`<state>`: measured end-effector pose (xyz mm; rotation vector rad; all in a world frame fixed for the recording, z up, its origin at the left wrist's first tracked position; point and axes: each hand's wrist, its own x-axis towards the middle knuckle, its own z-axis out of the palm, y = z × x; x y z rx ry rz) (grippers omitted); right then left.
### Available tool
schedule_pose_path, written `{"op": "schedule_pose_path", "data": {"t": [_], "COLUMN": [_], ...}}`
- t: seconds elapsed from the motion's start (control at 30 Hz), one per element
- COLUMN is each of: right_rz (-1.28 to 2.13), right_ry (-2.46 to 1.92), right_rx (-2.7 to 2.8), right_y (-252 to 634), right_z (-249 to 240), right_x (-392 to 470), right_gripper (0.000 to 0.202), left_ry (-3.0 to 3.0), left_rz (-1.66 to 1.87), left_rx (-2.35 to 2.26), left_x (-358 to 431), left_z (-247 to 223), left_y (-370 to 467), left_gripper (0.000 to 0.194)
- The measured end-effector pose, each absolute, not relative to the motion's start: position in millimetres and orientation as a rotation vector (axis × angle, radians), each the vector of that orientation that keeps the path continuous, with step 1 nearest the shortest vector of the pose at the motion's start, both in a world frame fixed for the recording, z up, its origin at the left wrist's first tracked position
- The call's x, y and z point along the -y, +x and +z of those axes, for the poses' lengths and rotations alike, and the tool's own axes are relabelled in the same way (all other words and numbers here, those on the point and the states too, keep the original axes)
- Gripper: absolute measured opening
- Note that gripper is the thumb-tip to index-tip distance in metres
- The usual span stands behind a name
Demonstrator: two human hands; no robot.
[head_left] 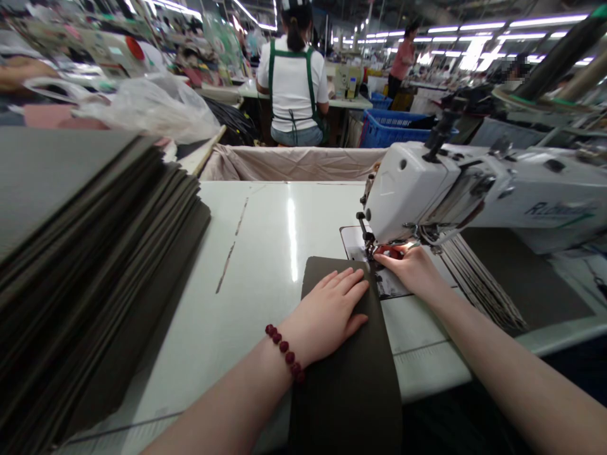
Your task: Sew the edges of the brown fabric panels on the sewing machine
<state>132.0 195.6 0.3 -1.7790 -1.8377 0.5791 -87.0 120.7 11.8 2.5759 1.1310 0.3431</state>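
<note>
My left hand (334, 309) lies flat, fingers stretched out, on a dark grey-brown fabric panel (351, 398). The panel's far end rests on the table beside the needle area, and its near end runs over the front edge. At the presser foot (370, 246) of a white sewing machine (422, 189), my right hand (415, 272) has its thumb and fingers bent together around a small red part (392, 251). What exactly those fingers grip is partly hidden. To the left rises a tall stack of dark panels (109, 253).
More dark pieces (484, 284) lie right of the machine, under its arm. A cloth-lined trough (294, 163) runs behind the pale tabletop (251, 253). Plastic bags (152, 107) sit at back left, a blue crate (393, 126) at back right. A person (296, 82) sits ahead, facing away.
</note>
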Motion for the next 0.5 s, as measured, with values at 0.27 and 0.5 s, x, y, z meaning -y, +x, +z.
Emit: {"op": "schedule_pose_path", "data": {"t": [0.27,0.5], "right_rz": [0.436,0.435], "right_ry": [-1.807,-1.757], "right_rx": [1.878,1.9], "right_y": [130.6,138.9], "right_z": [2.8,11.6], "right_x": [-191.7,-189.7], "right_gripper": [0.029,0.022], "left_ry": [2.574,2.565], "left_rz": [0.349,0.309], "left_rx": [-1.127,-1.138], "left_x": [-122.1,-122.4], "left_z": [8.2,11.1], "left_y": [-88.0,-86.2], "left_gripper": [0.051,0.052]}}
